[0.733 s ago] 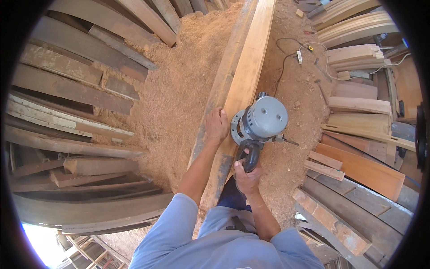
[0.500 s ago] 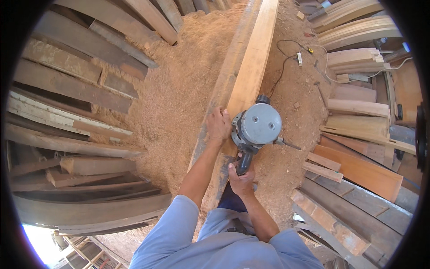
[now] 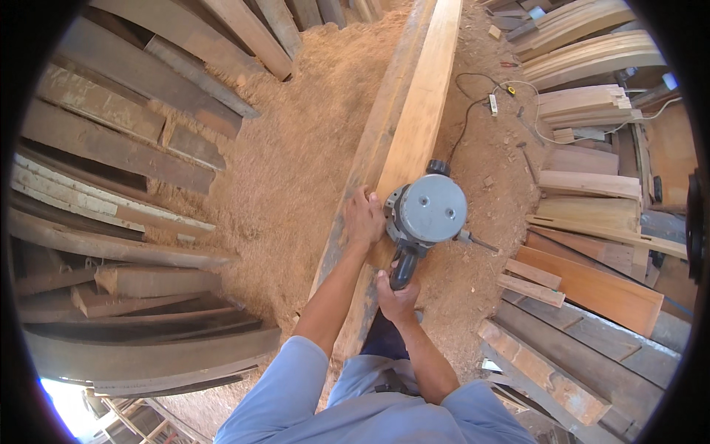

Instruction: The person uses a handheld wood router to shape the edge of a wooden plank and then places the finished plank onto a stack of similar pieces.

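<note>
Right hand (image 3: 399,298) wraps the router (image 3: 432,209) handle (image 3: 404,274); left hand (image 3: 362,220) rests beside it, grip unclear; a rod (image 3: 484,245) juts past the board (image 3: 418,118), sawdust floor (image 3: 285,163) lying open leftward

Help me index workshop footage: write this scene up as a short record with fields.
Power tool: grey round top, standing over the pale board
Right hand: closed around the tool's black handle
Left hand: resting on the wood, just left of the tool
Beside the board: darker beam along its left
Ground: sawdust at left; dark cord and white block at right
Edges: left timber stack, right timber stack
</note>
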Demonstrator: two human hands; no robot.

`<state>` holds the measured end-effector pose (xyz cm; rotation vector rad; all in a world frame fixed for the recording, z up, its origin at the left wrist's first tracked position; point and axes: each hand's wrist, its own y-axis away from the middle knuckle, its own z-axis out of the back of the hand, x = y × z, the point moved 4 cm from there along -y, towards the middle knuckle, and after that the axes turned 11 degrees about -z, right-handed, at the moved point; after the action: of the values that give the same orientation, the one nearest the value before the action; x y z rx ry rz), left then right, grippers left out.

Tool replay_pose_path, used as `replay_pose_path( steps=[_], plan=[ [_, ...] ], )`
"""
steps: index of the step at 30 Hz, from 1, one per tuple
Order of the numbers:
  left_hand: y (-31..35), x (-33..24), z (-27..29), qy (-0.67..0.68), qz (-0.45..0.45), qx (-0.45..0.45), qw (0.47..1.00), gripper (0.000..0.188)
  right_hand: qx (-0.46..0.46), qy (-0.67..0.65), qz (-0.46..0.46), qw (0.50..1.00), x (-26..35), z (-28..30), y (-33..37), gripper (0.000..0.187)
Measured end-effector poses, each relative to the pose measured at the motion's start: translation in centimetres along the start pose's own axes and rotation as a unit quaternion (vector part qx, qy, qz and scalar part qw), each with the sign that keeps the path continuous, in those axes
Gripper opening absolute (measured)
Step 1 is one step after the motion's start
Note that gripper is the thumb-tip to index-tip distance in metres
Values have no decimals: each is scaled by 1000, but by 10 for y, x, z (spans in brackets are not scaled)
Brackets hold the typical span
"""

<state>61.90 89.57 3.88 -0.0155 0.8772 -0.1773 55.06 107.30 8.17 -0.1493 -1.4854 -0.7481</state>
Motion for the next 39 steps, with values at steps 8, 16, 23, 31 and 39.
replay_pose_path(
  steps=[8, 16, 23, 31, 39],
  plan=[
    [-1, -3, -3, -34, -32, 3, 999, 42, -29, 27, 51, 998, 25, 0, -54, 27],
    [-12, -9, -18, -197, -36, 61, 978, 26, -42, 40, 48, 997, 45, 0, -105, 27],
    [-44, -16, -30, -209, -57, 76, 973, 26, -48, 22, 53, 997, 44, -2, -147, 27],
    [-85, -27, -48, -207, -44, 87, 973, 27, -31, 15, 44, 998, 58, 1, -195, 25],
    [-122, -36, -63, -200, -39, 86, 975, 28, -52, 31, 79, 995, 83, 2, -239, 23]
  ],
)
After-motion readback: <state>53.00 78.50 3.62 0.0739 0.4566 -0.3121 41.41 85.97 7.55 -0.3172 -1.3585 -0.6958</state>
